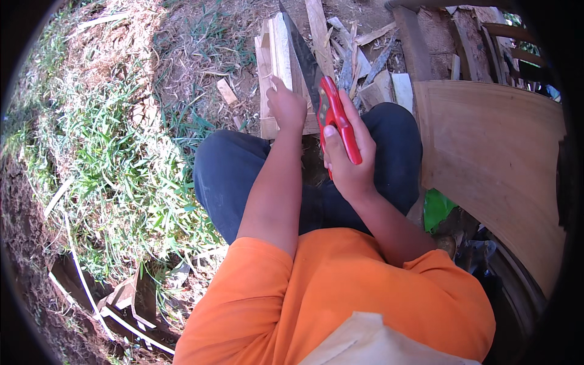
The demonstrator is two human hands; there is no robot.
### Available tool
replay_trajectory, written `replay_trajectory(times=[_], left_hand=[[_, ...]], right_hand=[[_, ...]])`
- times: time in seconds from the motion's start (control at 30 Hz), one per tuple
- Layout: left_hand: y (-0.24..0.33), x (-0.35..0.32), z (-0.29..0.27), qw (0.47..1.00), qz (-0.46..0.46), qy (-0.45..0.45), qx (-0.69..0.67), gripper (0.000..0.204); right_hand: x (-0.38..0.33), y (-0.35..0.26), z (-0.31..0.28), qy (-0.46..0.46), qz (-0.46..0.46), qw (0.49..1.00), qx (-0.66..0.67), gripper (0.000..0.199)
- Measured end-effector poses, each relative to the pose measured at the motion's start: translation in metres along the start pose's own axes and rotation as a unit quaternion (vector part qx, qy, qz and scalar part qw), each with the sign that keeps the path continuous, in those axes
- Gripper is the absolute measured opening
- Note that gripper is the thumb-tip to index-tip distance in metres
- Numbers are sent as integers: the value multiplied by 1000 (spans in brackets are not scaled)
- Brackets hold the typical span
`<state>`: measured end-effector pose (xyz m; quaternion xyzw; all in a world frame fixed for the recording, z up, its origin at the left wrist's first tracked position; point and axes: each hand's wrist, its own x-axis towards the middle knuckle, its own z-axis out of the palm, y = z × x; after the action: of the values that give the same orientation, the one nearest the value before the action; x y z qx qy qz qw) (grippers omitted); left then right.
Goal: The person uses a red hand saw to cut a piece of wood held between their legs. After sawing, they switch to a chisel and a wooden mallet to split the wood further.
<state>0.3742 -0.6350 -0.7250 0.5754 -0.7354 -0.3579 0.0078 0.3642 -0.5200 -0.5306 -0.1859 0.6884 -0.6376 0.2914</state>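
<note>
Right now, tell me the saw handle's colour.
The saw handle is red; it shows best in the head view, the only one here.

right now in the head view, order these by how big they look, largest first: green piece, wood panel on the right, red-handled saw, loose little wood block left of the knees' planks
1. Wood panel
2. Red-handled saw
3. Green piece, counting only what shows
4. Little wood block
</note>
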Motion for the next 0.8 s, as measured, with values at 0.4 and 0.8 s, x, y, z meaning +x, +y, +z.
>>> replay_trajectory(times=[0.4, 0.8], left_hand=[[9, 7, -9, 999, -20, -22, -21, 79], [47, -20, 21, 996, 83, -33, 13, 78]], right_hand=[[37, 34, 14, 47, -107, 989, -94, 59], [280, 111, 2, 194, -177, 961, 90, 45]])
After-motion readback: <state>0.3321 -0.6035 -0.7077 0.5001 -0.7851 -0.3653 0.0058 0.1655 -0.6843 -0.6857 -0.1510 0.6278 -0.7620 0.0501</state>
